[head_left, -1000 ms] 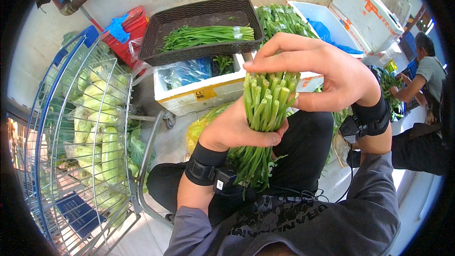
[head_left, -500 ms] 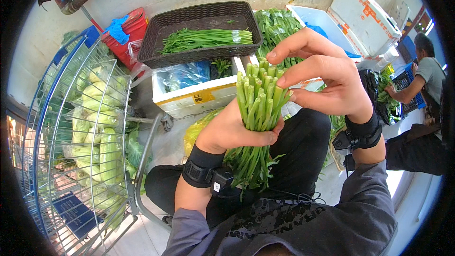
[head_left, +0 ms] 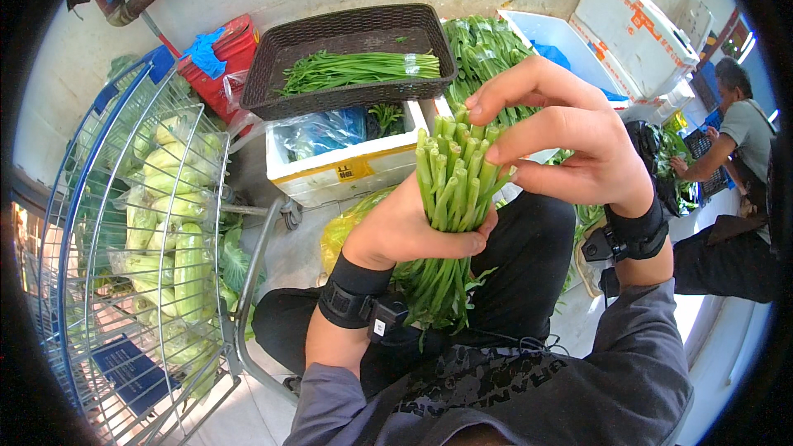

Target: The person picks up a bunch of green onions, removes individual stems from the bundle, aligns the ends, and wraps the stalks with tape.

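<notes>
Upside down in front of me is a bunch of leafy greens (head_left: 454, 190), its cut stem ends upward and its leaves hanging below. My left hand (head_left: 413, 227) is closed round the middle of the stems, thumb across the front. Over the top right of the bunch, my right hand (head_left: 562, 132) is bent, with its index fingertip against the upper stem ends. Its middle finger and thumb touch stems at the right side. The stem ends are slightly uneven in height.
Beyond my hands, a brown woven tray (head_left: 264, 66) holds taped chives (head_left: 359, 70), above a white foam box (head_left: 322, 186). More taped greens (head_left: 487, 49) lie beside it. A wire cart (head_left: 62, 223) with bagged vegetables (head_left: 178, 198) stands left. At right, another person (head_left: 743, 132) handles greens.
The bunch and both my hands have shifted very slightly to the right. The right fingers stay at the stem ends. The other person's head and arm have moved a little.
</notes>
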The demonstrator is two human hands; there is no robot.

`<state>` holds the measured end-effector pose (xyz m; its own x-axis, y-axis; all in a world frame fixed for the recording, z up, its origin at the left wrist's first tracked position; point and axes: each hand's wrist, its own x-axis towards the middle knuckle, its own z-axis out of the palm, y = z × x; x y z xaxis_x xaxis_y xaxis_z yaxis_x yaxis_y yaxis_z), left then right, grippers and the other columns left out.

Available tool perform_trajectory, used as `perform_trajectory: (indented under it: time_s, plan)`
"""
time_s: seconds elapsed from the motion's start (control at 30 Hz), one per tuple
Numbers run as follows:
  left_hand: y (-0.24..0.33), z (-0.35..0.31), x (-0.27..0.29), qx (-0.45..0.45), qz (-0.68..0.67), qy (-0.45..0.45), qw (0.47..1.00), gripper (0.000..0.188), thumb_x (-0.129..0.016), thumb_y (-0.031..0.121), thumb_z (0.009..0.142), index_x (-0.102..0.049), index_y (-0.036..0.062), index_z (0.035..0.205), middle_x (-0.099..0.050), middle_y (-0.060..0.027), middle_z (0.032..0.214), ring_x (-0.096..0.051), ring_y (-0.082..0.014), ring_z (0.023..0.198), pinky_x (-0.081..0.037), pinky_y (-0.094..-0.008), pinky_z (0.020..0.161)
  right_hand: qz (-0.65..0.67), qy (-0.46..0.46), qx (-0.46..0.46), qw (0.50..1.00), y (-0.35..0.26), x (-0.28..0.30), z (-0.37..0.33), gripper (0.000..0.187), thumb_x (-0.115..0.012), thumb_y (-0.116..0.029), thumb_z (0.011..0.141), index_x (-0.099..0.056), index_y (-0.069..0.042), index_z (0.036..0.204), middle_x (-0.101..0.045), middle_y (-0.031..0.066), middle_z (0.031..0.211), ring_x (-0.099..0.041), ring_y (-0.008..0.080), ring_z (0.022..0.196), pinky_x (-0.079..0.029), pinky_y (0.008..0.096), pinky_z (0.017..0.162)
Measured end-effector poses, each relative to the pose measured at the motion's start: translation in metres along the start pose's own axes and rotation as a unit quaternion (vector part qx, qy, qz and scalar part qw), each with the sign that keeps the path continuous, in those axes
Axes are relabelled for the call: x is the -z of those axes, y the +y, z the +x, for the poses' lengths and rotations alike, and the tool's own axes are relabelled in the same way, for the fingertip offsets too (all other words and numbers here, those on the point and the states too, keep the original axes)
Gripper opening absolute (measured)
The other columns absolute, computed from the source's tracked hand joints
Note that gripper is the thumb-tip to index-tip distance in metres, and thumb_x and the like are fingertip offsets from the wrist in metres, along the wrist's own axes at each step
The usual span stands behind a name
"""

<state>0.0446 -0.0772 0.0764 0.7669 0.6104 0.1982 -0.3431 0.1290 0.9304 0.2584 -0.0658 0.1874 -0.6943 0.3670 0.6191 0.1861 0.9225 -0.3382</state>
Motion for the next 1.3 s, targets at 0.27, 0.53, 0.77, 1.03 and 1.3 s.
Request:
perform_trajectory:
  time_s: [0.27, 0.53, 0.77, 1.03, 1.3]
  plan:
    - [0.003, -0.006, -0.002, 0.002, -0.010, -0.014, 1.000, 0.056, -0.078, -0.001, 0.073, -0.056, 0.0021, 0.125, -0.067, -0.0044, 0.093, -0.064, -0.0139, 0.082, -0.053, -0.0299, 0.075, 0.028, -0.016, -0.013, 0.999, -0.007, 0.008, 0.000, 0.028, -0.079, 0.002, 0.074, -0.067, -0.002, 0.099, -0.061, 0.0195, 0.116, -0.064, 0.0342, 0.111, -0.054, 0.0452, 0.095]
    - [0.010, -0.007, -0.011, -0.002, 0.007, 0.021, 1.000, 0.054, -0.078, -0.001, 0.073, -0.056, 0.0011, 0.123, -0.067, -0.0031, 0.090, -0.064, -0.0138, 0.082, -0.054, -0.0299, 0.075, 0.008, -0.022, -0.004, 1.000, -0.020, 0.011, 0.004, 0.030, -0.083, -0.003, 0.070, -0.069, -0.003, 0.097, -0.062, 0.0199, 0.115, -0.065, 0.0339, 0.106, -0.055, 0.0435, 0.090]
    - [0.014, -0.006, -0.012, -0.040, 0.106, 0.049, 0.992, 0.079, -0.081, 0.001, 0.068, -0.046, 0.0017, 0.139, -0.065, -0.0041, 0.106, -0.063, -0.0130, 0.093, -0.054, -0.0302, 0.084, -0.069, 0.020, -0.034, 0.997, -0.039, 0.008, 0.005, 0.028, -0.080, -0.002, 0.062, -0.073, -0.004, 0.089, -0.065, 0.0178, 0.110, -0.067, 0.0321, 0.100, -0.055, 0.0400, 0.085]
    - [0.016, -0.007, -0.014, 0.008, 0.101, 0.084, 0.991, 0.097, -0.083, 0.000, 0.064, -0.035, 0.0021, 0.148, -0.060, -0.0061, 0.122, -0.060, -0.0145, 0.107, -0.050, -0.0312, 0.094, -0.103, 0.006, 0.000, 0.995, -0.038, 0.014, 0.007, 0.030, -0.083, -0.006, 0.061, -0.075, -0.004, 0.090, -0.066, 0.0205, 0.116, -0.067, 0.0329, 0.102, -0.055, 0.0406, 0.086]
    - [0.015, -0.007, -0.017, 0.055, 0.092, 0.106, 0.989, 0.102, -0.085, 0.002, 0.063, -0.032, 0.0021, 0.150, -0.059, -0.0054, 0.122, -0.059, -0.0142, 0.109, -0.050, -0.0307, 0.095, -0.083, -0.031, -0.021, 0.996, -0.037, 0.019, 0.006, 0.029, -0.087, -0.012, 0.063, -0.077, -0.005, 0.089, -0.067, 0.0172, 0.114, -0.068, 0.0315, 0.103, -0.054, 0.0398, 0.086]
